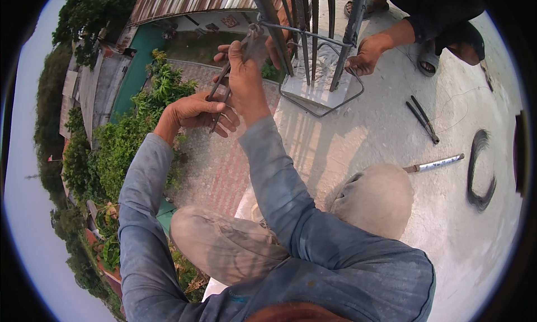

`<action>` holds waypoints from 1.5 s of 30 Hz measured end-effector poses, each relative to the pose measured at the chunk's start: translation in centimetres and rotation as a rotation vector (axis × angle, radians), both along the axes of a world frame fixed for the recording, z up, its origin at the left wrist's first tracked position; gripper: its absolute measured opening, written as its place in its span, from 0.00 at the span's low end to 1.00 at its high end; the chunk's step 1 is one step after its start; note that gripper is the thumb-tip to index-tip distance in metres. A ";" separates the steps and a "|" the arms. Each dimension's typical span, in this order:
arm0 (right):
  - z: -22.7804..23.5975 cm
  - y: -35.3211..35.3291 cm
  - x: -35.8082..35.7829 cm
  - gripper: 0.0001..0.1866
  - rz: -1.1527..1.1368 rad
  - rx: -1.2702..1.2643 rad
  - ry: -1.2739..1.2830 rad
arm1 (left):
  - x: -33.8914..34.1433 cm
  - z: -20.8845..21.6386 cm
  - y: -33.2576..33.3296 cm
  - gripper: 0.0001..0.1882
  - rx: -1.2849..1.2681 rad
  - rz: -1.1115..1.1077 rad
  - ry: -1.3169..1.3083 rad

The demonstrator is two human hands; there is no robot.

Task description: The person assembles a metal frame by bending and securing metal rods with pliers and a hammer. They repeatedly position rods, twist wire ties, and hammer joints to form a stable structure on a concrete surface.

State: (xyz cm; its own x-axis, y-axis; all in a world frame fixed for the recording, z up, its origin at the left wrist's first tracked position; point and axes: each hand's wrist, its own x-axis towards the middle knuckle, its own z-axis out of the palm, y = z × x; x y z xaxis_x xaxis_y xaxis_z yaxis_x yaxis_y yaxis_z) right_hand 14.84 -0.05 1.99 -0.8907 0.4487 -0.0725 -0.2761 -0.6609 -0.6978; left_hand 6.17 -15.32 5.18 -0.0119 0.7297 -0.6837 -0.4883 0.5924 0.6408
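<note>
My right hand is closed around steel tying pincers, their jaws up beside a corner bar of an upright rebar cage. Across the lower handles lies my left hand, its thumb on one side and its fingers loosely spread on the other. A bent-steel stirrup rings the bars near the jaws. Lower down, a second stirrup sits around the cage, close to a co-worker's hand. Another hand of the co-worker is partly hidden behind the left bars.
The cage rises from a pale concrete block at the slab's edge, with a drop to paving on the left. On the slab lie other pincers, a white-handled tool and a coil of dark wire. The co-worker's sandalled foot stands far right.
</note>
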 end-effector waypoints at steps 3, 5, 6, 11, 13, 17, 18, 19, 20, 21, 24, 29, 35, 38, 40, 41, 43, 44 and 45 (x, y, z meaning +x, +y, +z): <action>0.6 1.1 0.9 0.32 -0.005 0.192 -0.142 | 0.4 -0.8 -0.1 0.35 0.033 -0.046 -0.146; 0.6 2.0 1.3 0.32 0.000 0.389 -0.247 | 0.7 -1.0 0.0 0.37 0.025 -0.071 -0.144; 0.5 2.5 1.6 0.32 0.011 0.521 -0.313 | 0.8 -0.9 0.0 0.38 0.026 -0.083 -0.163; 0.1 3.0 2.1 0.28 0.085 0.053 0.013 | -0.6 1.0 0.0 0.42 0.067 -0.063 -0.105; 0.2 2.5 1.9 0.26 0.079 -0.013 0.028 | -1.6 1.8 -0.2 0.43 0.085 -0.072 -0.073; 1.1 1.1 0.7 0.25 0.010 -0.031 0.083 | -3.5 2.9 -0.3 0.45 0.064 -0.132 -0.027; 1.3 0.6 0.3 0.25 -0.031 -0.112 0.091 | -3.7 3.0 -0.1 0.45 0.038 -0.143 -0.034; 1.5 0.1 0.0 0.26 -0.056 -0.195 0.114 | -3.8 3.2 0.0 0.45 0.005 -0.152 -0.043; 1.6 -0.3 -0.2 0.26 -0.068 -0.234 0.114 | -3.8 3.4 0.2 0.44 -0.032 -0.153 -0.053; 1.6 -0.6 -0.5 0.26 -0.063 -0.273 0.133 | -3.7 3.6 0.4 0.42 0.002 -0.162 -0.074; 1.7 -1.1 -1.2 0.26 -0.086 -0.338 0.170 | -2.8 4.0 0.6 0.35 0.036 -0.177 -0.078; 1.3 -1.1 -2.0 0.27 -0.094 -0.334 0.183 | -0.2 2.6 0.5 0.17 -0.057 -0.061 0.112; -1.3 0.0 -2.0 0.29 0.022 -0.335 0.216 | 3.0 -0.9 1.9 0.11 -0.081 0.062 0.608; -2.3 0.8 -2.1 0.31 0.056 -0.279 0.242 | 3.8 -3.1 3.1 0.13 -0.082 0.155 0.923; -2.0 0.4 -2.3 0.32 -0.092 -0.193 0.217 | 2.8 -3.7 2.9 0.14 -0.079 0.085 1.080; -1.5 -0.1 -2.6 0.32 -0.170 -0.163 0.153 | 2.1 -4.1 2.7 0.16 -0.138 0.031 1.152; -0.2 -1.5 -2.8 0.31 -0.427 -0.004 0.023 | 1.5 -4.9 1.6 0.17 -0.131 0.034 1.234; 0.7 -2.7 -3.3 0.30 -0.622 0.085 -0.063 | 1.4 -5.4 0.9 0.16 -0.006 0.112 1.290; 1.5 -3.6 -3.8 0.29 -0.788 0.175 -0.174 | 1.4 -6.0 0.3 0.15 0.117 0.191 1.341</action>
